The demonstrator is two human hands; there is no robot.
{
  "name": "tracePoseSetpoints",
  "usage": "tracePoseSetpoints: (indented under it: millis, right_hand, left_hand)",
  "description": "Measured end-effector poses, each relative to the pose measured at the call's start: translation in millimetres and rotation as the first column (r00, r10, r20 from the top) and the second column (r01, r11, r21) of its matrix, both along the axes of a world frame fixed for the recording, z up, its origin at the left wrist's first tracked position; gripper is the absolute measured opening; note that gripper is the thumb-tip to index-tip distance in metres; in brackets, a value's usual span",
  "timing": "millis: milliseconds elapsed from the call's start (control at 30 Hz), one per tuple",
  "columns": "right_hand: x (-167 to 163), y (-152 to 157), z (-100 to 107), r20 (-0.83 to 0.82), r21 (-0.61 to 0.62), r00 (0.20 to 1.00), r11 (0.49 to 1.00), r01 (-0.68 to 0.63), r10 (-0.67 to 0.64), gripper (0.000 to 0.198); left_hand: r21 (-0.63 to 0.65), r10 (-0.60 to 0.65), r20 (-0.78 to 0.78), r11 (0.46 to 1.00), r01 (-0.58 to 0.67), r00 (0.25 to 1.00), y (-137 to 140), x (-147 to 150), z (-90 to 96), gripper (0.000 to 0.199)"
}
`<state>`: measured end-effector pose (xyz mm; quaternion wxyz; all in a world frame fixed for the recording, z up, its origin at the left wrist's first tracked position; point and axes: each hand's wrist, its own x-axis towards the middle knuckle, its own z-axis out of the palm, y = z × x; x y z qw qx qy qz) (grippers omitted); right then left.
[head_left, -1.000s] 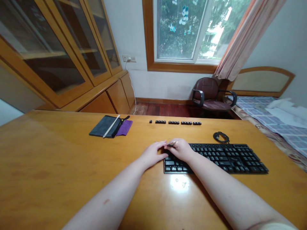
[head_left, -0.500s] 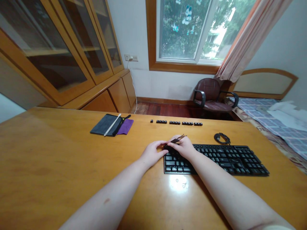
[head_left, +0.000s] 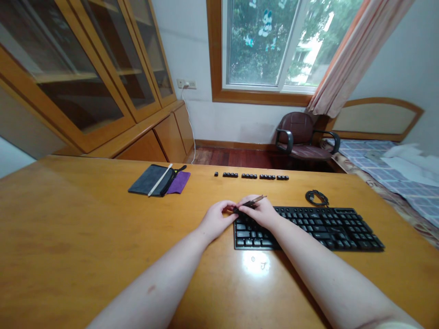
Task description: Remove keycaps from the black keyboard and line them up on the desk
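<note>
Near the top left corner of the black keyboard, my two hands meet. My right hand is closed around a slim dark tool, whose thin brownish prongs stick out up and to the right. What kind of tool it is cannot be made out. The thumb and forefinger of my left hand pinch at the keyboard's corner, around a small black piece that may be a keycap and is mostly covered by fingers. Behind the hands, loose black keycaps lie in a row of groups.
A coiled black cable lies behind the keyboard. At the left rear of the wooden table are a dark grey pouch, a white stick across it and a purple cloth. Beyond stands a brown armchair.
My right hand has turned the tool slightly, and its prongs now look closer together. Both hands stay at the keyboard's corner, and the view has shifted a little.
</note>
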<state>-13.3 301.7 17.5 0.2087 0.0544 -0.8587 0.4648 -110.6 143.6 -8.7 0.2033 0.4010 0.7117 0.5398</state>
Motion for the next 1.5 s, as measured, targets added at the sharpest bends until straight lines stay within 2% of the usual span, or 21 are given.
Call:
tracePoseSetpoints:
  millis: [200, 367, 567, 733, 867, 1100, 1333, 1500]
  right_hand:
    - [-0.2, -0.8, 3.9, -0.081, 0.058, 0.995, 0.997, -0.047, 0.052, 0.018]
    - [0.3, 0.7, 3.3, -0.049, 0.038, 0.994, 0.995, -0.094, 0.096, 0.021]
    - [-0.8, 1.5, -1.4, -0.020, 0.029, 0.996, 0.996, -0.086, 0.087, 0.021]
    - [-1.8, 2.1, -5.5, -0.013, 0.070, 0.999, 0.997, -0.045, 0.046, 0.023]
    - [-0.1, 1.5, -3.1, -0.010, 0.103, 0.998, 0.993, -0.054, 0.056, 0.020]
    - [1.5, 0.5, -2.7, -0.078, 0.097, 0.995, 0.994, -0.053, 0.061, 0.012]
    - [1.1, 0.6, -4.3, -0.082, 0.067, 0.993, 0.995, -0.075, 0.080, 0.011]
    - [1.5, -0.8, -2.5, -0.067, 0.077, 0.996, 0.996, -0.051, 0.056, 0.013]
  left_hand:
    - [0.024, 0.092, 0.063, 0.995, -0.093, 0.994, 0.1, -3.1, -1.3, 0.024]
    - [0.006, 0.049, 0.098, 0.999, -0.050, 0.994, -0.9, -3.4, -1.3, 0.024]
    - [-0.002, 0.089, 0.094, 0.996, -0.090, 0.992, -1.0, -3.3, 1.1, 0.026]
    - [0.051, 0.106, 0.216, 0.991, -0.120, 0.971, 1.0, -5.6, 0.0, 0.029]
    - [0.061, 0.119, 0.233, 0.989, -0.136, 0.965, 1.3, -6.5, 1.4, 0.025]
    - [0.063, 0.037, 0.249, 0.997, -0.054, 0.968, 1.0, -6.4, 2.5, 0.029]
    - [0.109, 0.036, 0.320, 0.991, -0.074, 0.947, 1.9, -5.6, 0.3, 0.028]
    - [0.125, 0.058, 0.313, 0.987, -0.101, 0.948, 1.9, -6.3, 0.5, 0.027]
